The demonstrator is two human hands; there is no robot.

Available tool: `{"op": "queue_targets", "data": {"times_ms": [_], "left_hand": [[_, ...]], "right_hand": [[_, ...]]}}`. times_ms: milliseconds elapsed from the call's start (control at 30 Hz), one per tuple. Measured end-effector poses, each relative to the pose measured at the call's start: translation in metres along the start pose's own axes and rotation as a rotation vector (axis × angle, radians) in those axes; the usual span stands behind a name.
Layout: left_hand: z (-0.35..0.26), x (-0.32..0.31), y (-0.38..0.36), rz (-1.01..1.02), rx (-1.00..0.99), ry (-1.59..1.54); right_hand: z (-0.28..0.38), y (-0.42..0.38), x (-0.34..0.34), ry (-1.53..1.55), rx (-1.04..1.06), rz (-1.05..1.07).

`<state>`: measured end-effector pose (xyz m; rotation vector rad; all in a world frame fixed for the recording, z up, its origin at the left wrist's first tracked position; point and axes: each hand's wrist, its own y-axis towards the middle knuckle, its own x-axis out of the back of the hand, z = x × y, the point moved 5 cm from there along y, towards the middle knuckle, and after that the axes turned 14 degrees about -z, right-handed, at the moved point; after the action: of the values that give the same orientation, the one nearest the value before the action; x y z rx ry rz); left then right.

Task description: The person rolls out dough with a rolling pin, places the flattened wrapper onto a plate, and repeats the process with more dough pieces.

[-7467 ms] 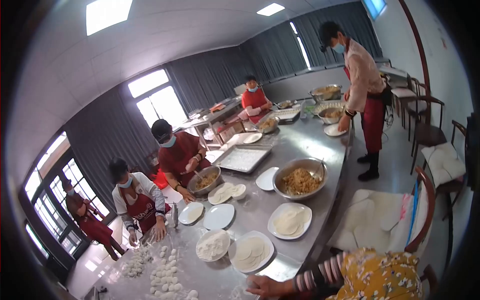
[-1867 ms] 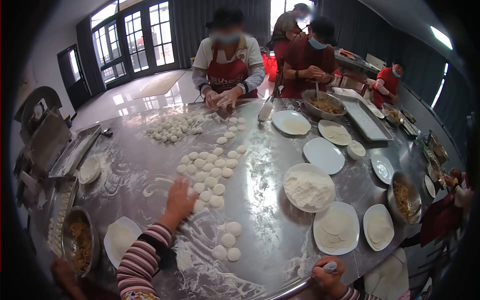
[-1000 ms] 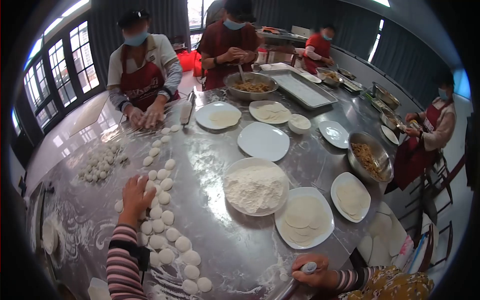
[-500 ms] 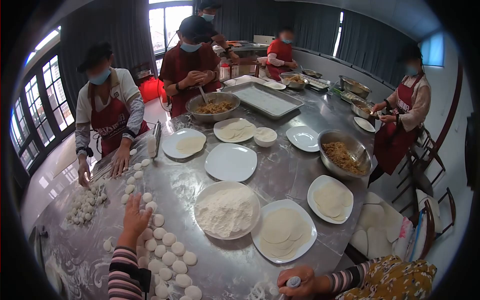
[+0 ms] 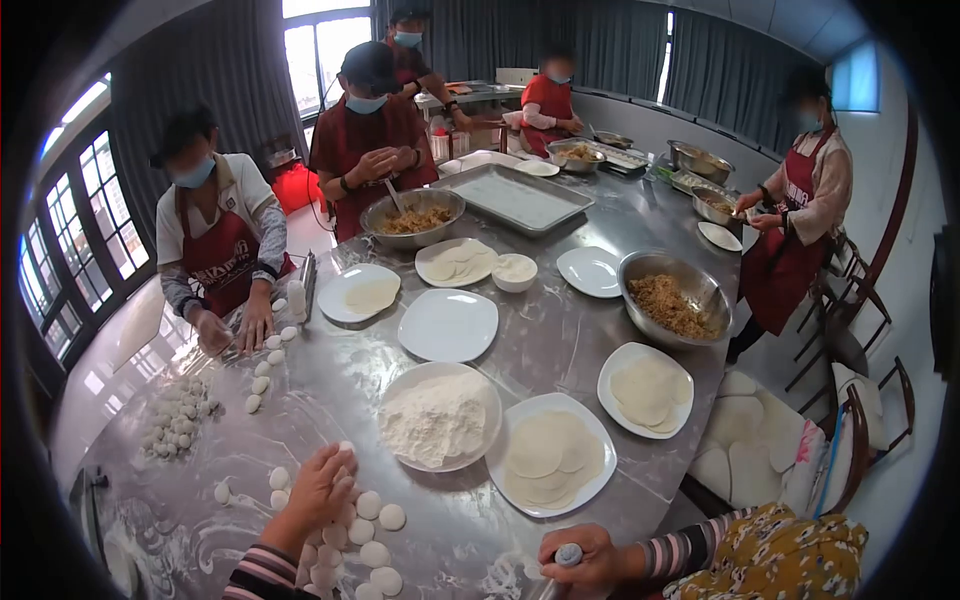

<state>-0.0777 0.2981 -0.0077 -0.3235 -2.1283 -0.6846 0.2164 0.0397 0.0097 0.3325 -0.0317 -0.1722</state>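
Along the near side of a wide steel table [image 5: 645, 475], the left hand [image 5: 320, 490] lies palm-down over a band of flattened, round dough pieces [image 5: 375, 555]; its fingers are loosely bent, a piece shows at their tips, and whether they grip it cannot be told. From under that hand the band runs toward the bottom of the view, its pieces left of the right hand [image 5: 585, 560] and apart from it, so the left hand is clearly the nearer. The right hand is a closed fist around a grey-ended rod [image 5: 568, 555], whose long axis seems to slope down and leftward out of sight. Beyond the hands are a heap of flour [image 5: 430, 420] and a stack of thin dough rounds [image 5: 545, 455]. Flour streaks the metal. Farther off sit small dough lumps [image 5: 180, 415], a metal bowl [image 5: 712, 298] and a shallow tray [image 5: 515, 195]. Five people [image 5: 225, 250] work nearby, with dark curtains [image 5: 620, 60] behind and chairs [image 5: 860, 450] at right.
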Motion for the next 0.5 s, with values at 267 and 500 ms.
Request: {"op": "queue_targets", "data": {"times_ms": [267,500], "left_hand": [[0.088,0.053,-0.053,-0.212,0.325,0.343],[0.007,0.02,-0.077,-0.205,0.141,0.14]], "right_hand": [[0.005,-0.001,0.002,-0.104,0.043,-0.003],[0.006,-0.001,0.004,-0.14,0.082,-0.05]]}}
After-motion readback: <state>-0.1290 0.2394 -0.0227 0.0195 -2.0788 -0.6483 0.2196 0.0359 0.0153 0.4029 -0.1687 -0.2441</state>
